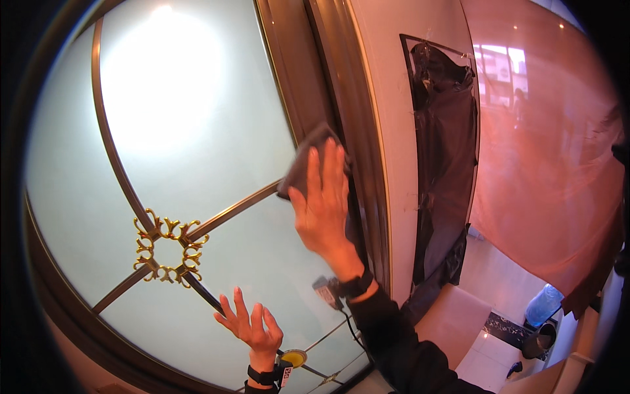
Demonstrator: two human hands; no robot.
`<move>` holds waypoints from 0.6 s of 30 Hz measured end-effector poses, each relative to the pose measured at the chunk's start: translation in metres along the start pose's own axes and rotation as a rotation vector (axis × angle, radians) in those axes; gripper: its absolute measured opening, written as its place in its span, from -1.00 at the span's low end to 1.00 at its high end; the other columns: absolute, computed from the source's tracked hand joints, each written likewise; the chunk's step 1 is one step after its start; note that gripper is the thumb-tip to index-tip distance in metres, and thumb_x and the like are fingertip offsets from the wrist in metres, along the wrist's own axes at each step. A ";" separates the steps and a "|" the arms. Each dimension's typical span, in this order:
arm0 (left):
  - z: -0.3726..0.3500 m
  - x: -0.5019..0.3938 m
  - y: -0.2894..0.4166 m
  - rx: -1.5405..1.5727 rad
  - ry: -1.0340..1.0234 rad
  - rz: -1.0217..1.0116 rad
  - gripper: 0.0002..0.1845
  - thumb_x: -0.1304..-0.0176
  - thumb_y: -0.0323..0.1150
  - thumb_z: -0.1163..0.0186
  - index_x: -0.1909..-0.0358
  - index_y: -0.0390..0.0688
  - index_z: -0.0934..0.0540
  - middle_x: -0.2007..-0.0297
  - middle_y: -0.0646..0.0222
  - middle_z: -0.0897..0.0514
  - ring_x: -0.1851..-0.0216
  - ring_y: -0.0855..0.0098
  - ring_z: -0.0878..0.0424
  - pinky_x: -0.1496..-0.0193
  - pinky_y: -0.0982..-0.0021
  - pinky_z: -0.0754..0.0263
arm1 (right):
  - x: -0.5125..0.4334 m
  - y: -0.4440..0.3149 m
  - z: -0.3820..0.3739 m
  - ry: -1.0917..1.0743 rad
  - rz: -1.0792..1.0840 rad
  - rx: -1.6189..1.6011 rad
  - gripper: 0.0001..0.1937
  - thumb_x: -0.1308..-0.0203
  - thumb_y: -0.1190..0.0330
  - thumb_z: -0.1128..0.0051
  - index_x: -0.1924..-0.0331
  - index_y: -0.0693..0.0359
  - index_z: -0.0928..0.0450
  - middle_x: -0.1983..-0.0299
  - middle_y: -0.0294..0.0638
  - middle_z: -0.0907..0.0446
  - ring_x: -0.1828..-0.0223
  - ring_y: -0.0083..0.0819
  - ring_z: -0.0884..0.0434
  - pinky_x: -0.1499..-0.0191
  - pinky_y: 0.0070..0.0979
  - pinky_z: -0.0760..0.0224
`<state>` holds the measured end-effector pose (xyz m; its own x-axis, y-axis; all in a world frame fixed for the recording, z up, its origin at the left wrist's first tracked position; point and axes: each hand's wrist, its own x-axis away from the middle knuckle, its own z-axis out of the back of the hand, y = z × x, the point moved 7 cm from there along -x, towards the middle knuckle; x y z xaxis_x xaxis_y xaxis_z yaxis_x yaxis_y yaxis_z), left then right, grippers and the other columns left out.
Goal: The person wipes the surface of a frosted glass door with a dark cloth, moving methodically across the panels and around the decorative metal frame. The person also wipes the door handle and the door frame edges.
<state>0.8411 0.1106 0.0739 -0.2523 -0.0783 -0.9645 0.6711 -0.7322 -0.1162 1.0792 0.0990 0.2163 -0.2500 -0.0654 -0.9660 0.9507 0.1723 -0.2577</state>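
Observation:
A folded dark cloth (310, 165) lies under the fingers of my right hand (325, 207), pressed against the brown frame of a large frosted-glass panel door (236, 123). Lower down, my left hand (253, 325) is held in front of the glass with its fingers spread and nothing in it. A gold scrollwork ornament (169, 251) sits where the brown bars of the panel meet, up and left of my left hand. Each wrist wears a black strap with a small device. A round yellow piece (294, 358) on the panel shows beside my left wrist.
Right of the frame are a pale wall and a dark torn sheet (443, 162) on it. A large pink sheet (546, 187) hangs further right. Below it, a blue plastic bag (544, 303) and a dark bin (539, 341) stand on the floor.

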 end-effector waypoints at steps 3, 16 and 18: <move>0.002 0.002 -0.003 0.018 -0.017 -0.001 -0.94 -0.20 -0.56 -0.12 0.33 -0.18 -0.51 -0.42 -0.09 -0.45 -0.56 -0.30 -0.08 -0.60 -0.25 0.49 | 0.065 0.013 -0.002 -0.050 -0.114 0.026 -0.21 -0.42 0.23 -0.15 -0.60 0.29 -0.02 -0.64 0.20 0.12 -0.64 0.27 0.13 -0.48 0.18 0.03; 0.002 0.003 -0.003 -0.009 -0.008 -0.010 -0.88 -0.03 -0.62 -0.15 0.47 -0.15 -0.53 -0.28 -0.05 -0.60 -0.52 -0.30 -0.19 -0.60 -0.27 0.46 | 0.017 -0.004 0.007 -0.021 0.016 0.052 -0.27 -0.37 0.34 -0.19 -0.55 0.36 -0.14 -0.62 0.11 -0.02 -0.63 0.23 0.05 -0.47 0.12 -0.05; 0.002 0.002 -0.003 0.004 0.004 -0.007 -0.88 -0.04 -0.63 -0.15 0.47 -0.16 -0.53 -0.29 -0.05 -0.59 -0.52 -0.27 -0.20 -0.61 -0.25 0.46 | -0.025 -0.016 0.007 0.033 0.028 0.038 -0.27 -0.38 0.35 -0.19 -0.55 0.37 -0.13 -0.62 0.13 0.00 -0.63 0.21 0.05 -0.47 0.12 -0.05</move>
<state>0.8366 0.1112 0.0727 -0.2542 -0.0698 -0.9646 0.6661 -0.7357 -0.1223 1.0715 0.0915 0.2446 -0.2280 -0.0288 -0.9732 0.9637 0.1361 -0.2298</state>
